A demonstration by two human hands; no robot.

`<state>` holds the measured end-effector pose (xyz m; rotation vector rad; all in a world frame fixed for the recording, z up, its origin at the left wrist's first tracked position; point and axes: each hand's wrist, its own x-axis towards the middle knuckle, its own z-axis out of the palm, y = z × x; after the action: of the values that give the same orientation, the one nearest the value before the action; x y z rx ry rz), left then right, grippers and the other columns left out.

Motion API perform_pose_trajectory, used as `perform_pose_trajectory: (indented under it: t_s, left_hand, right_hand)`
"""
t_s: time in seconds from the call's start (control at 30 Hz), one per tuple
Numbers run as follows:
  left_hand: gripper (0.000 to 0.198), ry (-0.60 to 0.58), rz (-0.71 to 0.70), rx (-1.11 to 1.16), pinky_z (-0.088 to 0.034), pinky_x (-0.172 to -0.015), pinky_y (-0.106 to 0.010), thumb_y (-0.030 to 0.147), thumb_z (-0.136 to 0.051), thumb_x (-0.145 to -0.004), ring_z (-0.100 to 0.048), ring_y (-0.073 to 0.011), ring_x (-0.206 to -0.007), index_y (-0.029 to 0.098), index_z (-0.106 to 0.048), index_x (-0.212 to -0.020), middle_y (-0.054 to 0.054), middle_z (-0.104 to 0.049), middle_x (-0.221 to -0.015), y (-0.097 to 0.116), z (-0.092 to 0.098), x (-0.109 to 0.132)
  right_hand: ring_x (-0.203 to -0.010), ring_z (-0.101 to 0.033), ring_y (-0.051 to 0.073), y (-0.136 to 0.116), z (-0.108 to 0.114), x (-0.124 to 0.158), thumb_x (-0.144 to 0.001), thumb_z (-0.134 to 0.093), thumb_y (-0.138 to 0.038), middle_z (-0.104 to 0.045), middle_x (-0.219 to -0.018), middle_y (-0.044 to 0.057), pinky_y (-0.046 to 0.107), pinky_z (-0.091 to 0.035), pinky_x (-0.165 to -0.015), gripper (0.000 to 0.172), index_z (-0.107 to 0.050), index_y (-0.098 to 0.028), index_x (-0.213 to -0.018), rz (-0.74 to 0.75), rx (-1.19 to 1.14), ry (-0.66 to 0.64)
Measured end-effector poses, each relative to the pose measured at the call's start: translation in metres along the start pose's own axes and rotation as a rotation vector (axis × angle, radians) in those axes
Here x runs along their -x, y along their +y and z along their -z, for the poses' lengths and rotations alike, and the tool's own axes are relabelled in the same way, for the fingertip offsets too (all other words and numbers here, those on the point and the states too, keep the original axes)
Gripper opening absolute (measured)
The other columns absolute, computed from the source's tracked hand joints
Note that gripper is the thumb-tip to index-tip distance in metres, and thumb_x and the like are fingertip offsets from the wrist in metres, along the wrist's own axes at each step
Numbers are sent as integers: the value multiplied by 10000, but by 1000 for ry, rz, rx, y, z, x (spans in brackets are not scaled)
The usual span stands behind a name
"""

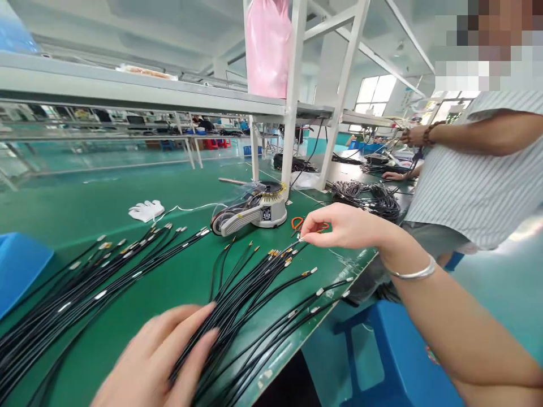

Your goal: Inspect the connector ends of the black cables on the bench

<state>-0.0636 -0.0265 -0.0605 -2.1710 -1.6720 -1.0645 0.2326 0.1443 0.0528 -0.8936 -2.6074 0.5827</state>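
On the green table, a bundle of thin black cables (237, 294) fans out, with white and yellowish tags near the ends. My left hand (156, 350), slightly blurred, curls its thumb and fingers round this bundle at the lower middle. Over the far ends of the same bundle, my right hand (335, 226) is closed in a pinch. Between its thumb and forefinger is the pale tip of one cable (299, 241). Scissors with orange handles (297, 224) lie just behind the right fingers, partly hidden by them.
A second cable bundle (123, 277) lies at left beside a blue bin (21, 271). Behind are a white glove (146, 211), a round tape dispenser (271, 212) and a shelf post (292, 113). Coiled cables (365, 198) and a standing person (466, 169) are at right, near a blue stool (394, 350).
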Motion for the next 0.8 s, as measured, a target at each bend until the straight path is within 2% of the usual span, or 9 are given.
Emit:
perform_pose_trajectory:
  t_s: [0.07,0.13,0.23,0.33,0.43,0.53,0.63,0.8]
  left_hand:
    - [273,-22,-87,96,-510,-743,-280,389,-458,-937,-621,-189,-905,275,-630,-1116,-27,-647,-1045,44,-8,-53]
    - [250,-21,-140,186,-507,-721,-276,302,-449,-945,-611,-178,-866,218,-628,-1099,-41,-652,-971,79,-23,-94]
    - [220,-82,-137,299,-483,-637,-269,245,-451,-931,-590,-167,-742,201,-658,-991,-27,-641,-807,107,-44,-125]
    - [232,-144,-54,442,-449,-576,-243,283,-456,-917,-571,-149,-655,215,-674,-873,-5,-626,-718,114,-52,-131]
    - [281,-318,125,570,-407,-516,-218,343,-464,-892,-526,-130,-574,208,-657,-739,14,-592,-639,117,-49,-132]
    - [311,-451,249,645,-390,-511,-209,394,-493,-857,-484,-124,-560,192,-628,-662,23,-536,-590,121,-47,-135]
    - [307,-510,256,647,-379,-529,-203,408,-497,-854,-469,-118,-575,193,-632,-680,32,-526,-601,121,-49,-138]
    - [287,-584,178,568,-386,-555,-213,420,-461,-882,-514,-132,-632,220,-645,-789,30,-590,-689,109,-53,-138]
  right_hand:
    - [-692,-597,120,-11,-2,9,-830,-573,-260,-692,-807,-9,227,-446,-633,139,-691,-194,-863,33,-1,54]
    - [-669,-589,112,-21,-2,18,-841,-574,-241,-685,-775,-19,223,-440,-615,129,-693,-196,-859,70,-6,106]
    - [-729,-615,125,-24,-1,33,-860,-573,-238,-698,-814,-11,235,-466,-662,135,-703,-201,-862,82,-60,179]
    - [-839,-645,161,-14,-9,49,-863,-603,-311,-707,-920,17,274,-513,-746,169,-699,-210,-960,23,-279,235]
    - [-892,-650,181,3,-24,62,-822,-668,-351,-691,-979,51,311,-536,-796,308,-649,-200,-1089,-45,-540,375]
    - [-850,-637,172,15,-36,68,-808,-683,-335,-678,-931,55,309,-534,-781,222,-659,-184,-969,-67,-638,505]
    - [-789,-611,157,19,-41,67,-806,-679,-320,-661,-848,34,292,-514,-745,140,-649,-183,-808,-67,-657,547]
    - [-724,-573,149,18,-45,64,-794,-682,-325,-646,-783,26,275,-471,-674,158,-656,-172,-762,-171,-696,526]
